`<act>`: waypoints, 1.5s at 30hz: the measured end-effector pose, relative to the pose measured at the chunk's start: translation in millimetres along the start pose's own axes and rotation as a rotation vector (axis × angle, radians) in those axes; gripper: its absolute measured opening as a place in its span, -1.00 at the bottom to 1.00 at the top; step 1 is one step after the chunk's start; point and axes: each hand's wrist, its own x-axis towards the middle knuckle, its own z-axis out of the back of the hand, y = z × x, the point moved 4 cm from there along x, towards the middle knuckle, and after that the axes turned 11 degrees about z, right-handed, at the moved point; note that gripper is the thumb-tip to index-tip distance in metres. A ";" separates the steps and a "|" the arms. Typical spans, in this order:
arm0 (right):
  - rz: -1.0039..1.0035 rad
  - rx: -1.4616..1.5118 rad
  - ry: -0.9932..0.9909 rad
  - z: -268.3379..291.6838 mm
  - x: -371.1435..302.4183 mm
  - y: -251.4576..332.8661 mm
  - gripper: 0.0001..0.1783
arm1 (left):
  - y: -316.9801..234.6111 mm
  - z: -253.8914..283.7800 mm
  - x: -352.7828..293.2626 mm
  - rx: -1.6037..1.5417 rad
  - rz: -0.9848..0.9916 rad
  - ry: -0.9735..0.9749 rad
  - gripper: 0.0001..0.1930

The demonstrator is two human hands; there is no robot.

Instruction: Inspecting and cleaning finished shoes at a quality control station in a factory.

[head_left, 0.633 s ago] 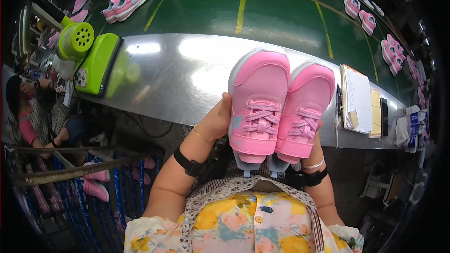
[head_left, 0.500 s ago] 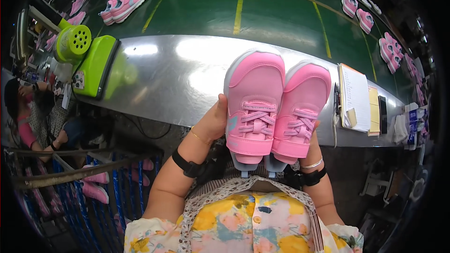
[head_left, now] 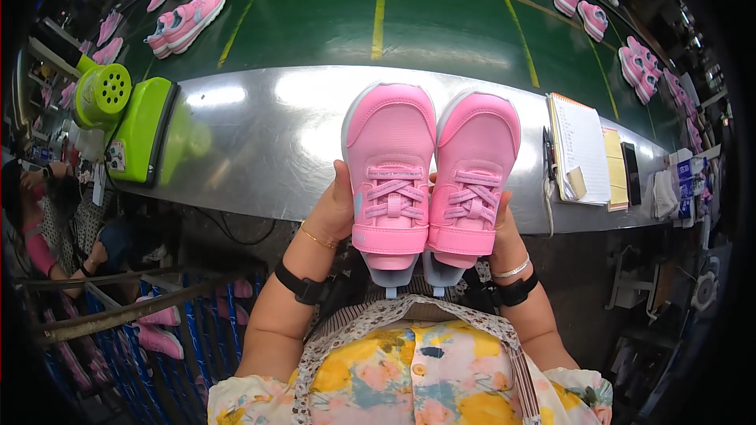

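Two pink sneakers are held up side by side at the near edge of the metal table, toes pointing away from me. My left hand (head_left: 339, 203) grips the left sneaker (head_left: 391, 138) at its outer side, thumb along the edge and the other fingers hidden beneath. Around the outer side of the right sneaker (head_left: 477, 142) wraps my right hand (head_left: 504, 216), mostly covered by the shoe. Both shoes have crossed pink laces, a strap across the ankle, pale soles and grey-blue heel linings with pull tabs.
Behind the metal table (head_left: 260, 134) runs a green surface (head_left: 315, 16) with yellow lines, carrying more pink sneakers (head_left: 189, 22). A lime-green device (head_left: 150, 130) stands at the left, a notebook (head_left: 581, 149) and pen (head_left: 548, 153) at the right. Lower left is a blue-barred rack (head_left: 201, 330); another person (head_left: 47, 228) sits beyond.
Both sneakers have shifted left with my hands. The right one has come level with the left, and the pair now faces straighter ahead. My view has turned slightly.
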 end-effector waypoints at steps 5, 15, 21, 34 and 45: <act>-0.013 0.003 0.024 4.1 -0.7 -3.3 0.12 | 2.7 6.1 -0.7 0.035 -0.014 0.002 0.13; -0.256 -0.860 -0.250 8.1 16.8 40.4 -0.56 | -20.4 -1.1 -19.4 0.006 -0.016 -0.066 -0.18; 0.265 -1.230 -0.185 -2.7 16.1 72.8 -0.61 | -22.0 -6.3 -21.9 -0.090 0.042 -0.143 -0.28; -0.092 -0.847 -0.139 -15.3 -0.1 60.2 -0.47 | -28.2 30.4 -23.3 1.217 -0.463 -0.887 -0.60; -0.080 -0.779 -0.151 -17.4 -6.5 51.2 -0.41 | -31.2 -10.5 -34.7 0.922 -0.188 -0.598 -0.40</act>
